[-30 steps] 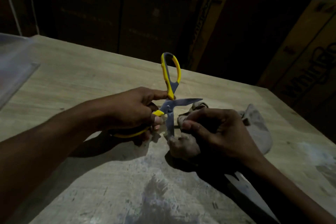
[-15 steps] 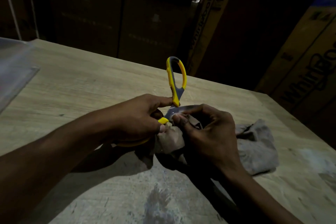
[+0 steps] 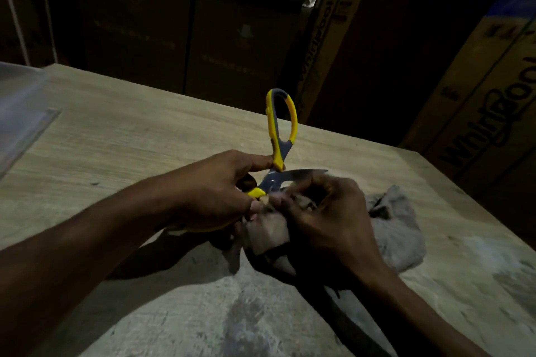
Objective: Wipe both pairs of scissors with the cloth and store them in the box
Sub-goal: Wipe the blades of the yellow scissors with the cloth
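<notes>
My left hand (image 3: 216, 187) grips the lower handle of the yellow and grey scissors (image 3: 280, 136), which are spread open. One handle loop stands upright and one blade points right. My right hand (image 3: 324, 211) pinches the grey cloth (image 3: 397, 229) around the lower blade, right beside the pivot. That blade is hidden inside the cloth. The rest of the cloth lies bunched on the wooden table (image 3: 121, 139) to the right. A clear plastic box (image 3: 20, 113) shows at the far left edge. No second pair of scissors is in view.
Tall cardboard cartons (image 3: 475, 101) stand close behind the table's far and right edges. The near part of the tabletop is stained grey and white. The room is dim.
My right hand slid the cloth up the lower blade toward the pivot and now sits against my left hand. The upper blade shows again above my right fingers.
</notes>
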A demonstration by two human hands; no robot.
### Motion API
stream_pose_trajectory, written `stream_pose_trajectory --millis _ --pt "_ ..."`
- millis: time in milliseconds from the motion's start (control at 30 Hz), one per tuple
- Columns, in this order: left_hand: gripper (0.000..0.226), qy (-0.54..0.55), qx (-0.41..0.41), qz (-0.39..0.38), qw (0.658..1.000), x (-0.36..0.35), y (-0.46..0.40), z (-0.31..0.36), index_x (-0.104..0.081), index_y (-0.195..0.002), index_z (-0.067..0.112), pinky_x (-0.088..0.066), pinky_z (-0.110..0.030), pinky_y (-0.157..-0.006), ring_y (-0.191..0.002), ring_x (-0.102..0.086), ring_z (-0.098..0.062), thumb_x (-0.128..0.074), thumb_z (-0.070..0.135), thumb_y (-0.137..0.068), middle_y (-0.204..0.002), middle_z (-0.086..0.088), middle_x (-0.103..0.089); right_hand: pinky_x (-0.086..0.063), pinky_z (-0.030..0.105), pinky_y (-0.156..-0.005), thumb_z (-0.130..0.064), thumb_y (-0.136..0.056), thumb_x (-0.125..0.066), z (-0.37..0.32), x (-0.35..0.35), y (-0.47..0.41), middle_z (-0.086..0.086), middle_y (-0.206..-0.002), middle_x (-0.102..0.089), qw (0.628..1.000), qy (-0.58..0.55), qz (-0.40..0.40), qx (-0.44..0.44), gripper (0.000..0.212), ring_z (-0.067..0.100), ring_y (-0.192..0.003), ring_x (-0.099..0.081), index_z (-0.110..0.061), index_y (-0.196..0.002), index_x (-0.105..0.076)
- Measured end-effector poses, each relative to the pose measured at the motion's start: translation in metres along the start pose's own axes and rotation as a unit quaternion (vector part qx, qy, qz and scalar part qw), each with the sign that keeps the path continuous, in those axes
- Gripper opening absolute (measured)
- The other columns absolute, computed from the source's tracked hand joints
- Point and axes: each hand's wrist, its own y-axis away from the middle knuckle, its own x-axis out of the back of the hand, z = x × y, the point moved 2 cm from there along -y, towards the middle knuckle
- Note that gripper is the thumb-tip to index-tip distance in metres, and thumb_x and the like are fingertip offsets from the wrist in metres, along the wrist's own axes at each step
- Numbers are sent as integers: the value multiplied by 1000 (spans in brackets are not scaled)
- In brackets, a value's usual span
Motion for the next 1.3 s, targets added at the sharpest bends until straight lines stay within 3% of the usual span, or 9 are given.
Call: stream_pose_trajectory --millis 67,267,433,533,667,833,1033,1133,1300 --pt "75 -3 -5 -4 1000 -2 1 1 -42 -154 47 -63 -37 -88 -98 -71 -12 -69 7 -97 -118 9 -70 -62 36 -67 -30 -77 -91 -3 -1 -6 -11 -77 -77 998 -49 28 -1 13 2 -74 -73 -25 -78 -79" --pt "71 5 5 5 1000 0 1 -1 -43 -154 42 -60 -22 -61 -61 -70 -7 -68 6 -99 -113 -9 -77 -59 40 -66 -38 -75 -91 7 0 14 -10 -72 -72 995 66 -68 -26 29 3 -69 -69 -35 -60 -66" --pt "74 -16 8 -4 1000 0 3 2 -42 -154 46 -62 -32 -84 -110 -71 -16 -69 8 -97 -122 4 -72 -62 33 -70 -30 -78 -90 -8 3 -7 -11 -79 -77 1000 -27 8 0 14 0 -76 -73 -27 -78 -76" --pt "65 6 24 -8 1000 2 3 -4 -49 -151 41 -63 -26 -70 -96 -77 -23 -68 8 -98 -114 -4 -79 -60 34 -67 -32 -79 -90 9 -5 5 -12 -74 -74 999 32 -33 -2 21 0 -71 -70 -31 -69 -71" --pt "69 -14 15 -2 1000 -1 3 0 -44 -154 43 -61 -39 -87 -106 -75 -27 -67 8 -99 -116 -4 -77 -57 35 -66 -33 -76 -89 15 5 17 -12 -70 -71 983 126 -131 10 36 3 -69 -67 -40 -58 -58" --pt "72 -19 12 0 1000 -1 6 3 -44 -154 45 -58 -46 -96 -107 -73 -21 -70 10 -97 -111 2 -77 -59 26 -65 -32 -76 -91 -8 8 -8 -12 -74 -76 1000 -2 -14 16 16 0 -71 -71 -29 -71 -76" --pt "66 19 27 -1 999 1 3 -3 -48 -155 33 -63 -34 -68 -66 -74 -10 -65 2 -99 -109 -8 -79 -56 39 -64 -48 -77 -74 22 1 13 -11 -72 -67 983 123 -131 49 24 7 -70 -66 -34 -66 -58" --pt "71 7 19 4 1000 -1 4 2 -45 -156 40 -64 -41 -78 -83 -78 -19 -66 3 -99 -111 -7 -78 -49 34 -59 -41 -78 -78 12 8 9 -10 -66 -63 970 166 -161 79 34 8 -63 -59 -37 -59 -50" --pt "71 -4 13 2 1000 2 3 -3 -48 -154 37 -62 -48 -93 -108 -74 -22 -69 4 -95 -120 -4 -77 -48 13 -57 -28 -76 -93 -7 4 -16 -18 -70 -72 997 21 -31 63 24 -1 -68 -69 -28 -69 -69"
